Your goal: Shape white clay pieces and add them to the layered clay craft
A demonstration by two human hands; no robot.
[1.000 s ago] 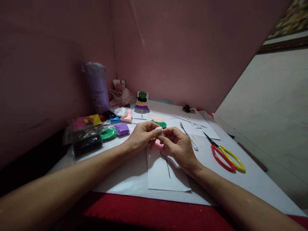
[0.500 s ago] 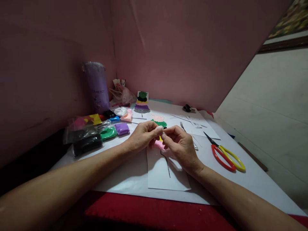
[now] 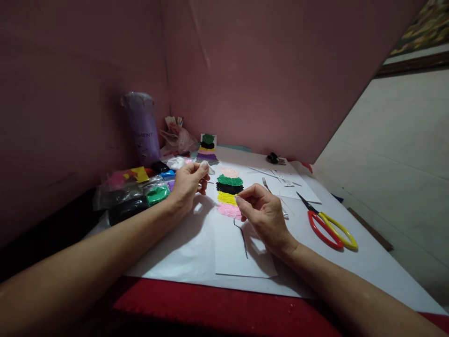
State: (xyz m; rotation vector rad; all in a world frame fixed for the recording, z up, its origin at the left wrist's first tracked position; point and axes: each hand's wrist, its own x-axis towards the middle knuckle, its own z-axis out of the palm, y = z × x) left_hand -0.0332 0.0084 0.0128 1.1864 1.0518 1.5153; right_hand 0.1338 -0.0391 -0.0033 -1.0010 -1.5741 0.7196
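A small piece of white clay (image 3: pixel 204 165) is pinched between the thumb and fingers of my left hand (image 3: pixel 189 185), raised left of the artwork. My right hand (image 3: pixel 261 210) has its thumb and forefinger pressed together by the yellow band; a tiny pale bit shows at the fingertips, too small to make out. Between the hands lies a white sheet (image 3: pixel 228 252) with textured clay bands (image 3: pixel 229 188) in peach, green, black, yellow and pink, and a dark line drawn below them.
Clay packets (image 3: pixel 157 194) and a purple tumbler (image 3: pixel 141 126) are on the left. A finished-looking banded card (image 3: pixel 207 149) stands behind. To the right are a fork (image 3: pixel 265 183), scissors (image 3: pixel 331 229), keys (image 3: pixel 275 158) and paper scraps (image 3: pixel 286 179).
My hands have come apart. My left hand has moved left and slightly up with the white clay, uncovering the clay bands, while my right hand has stayed nearly in place.
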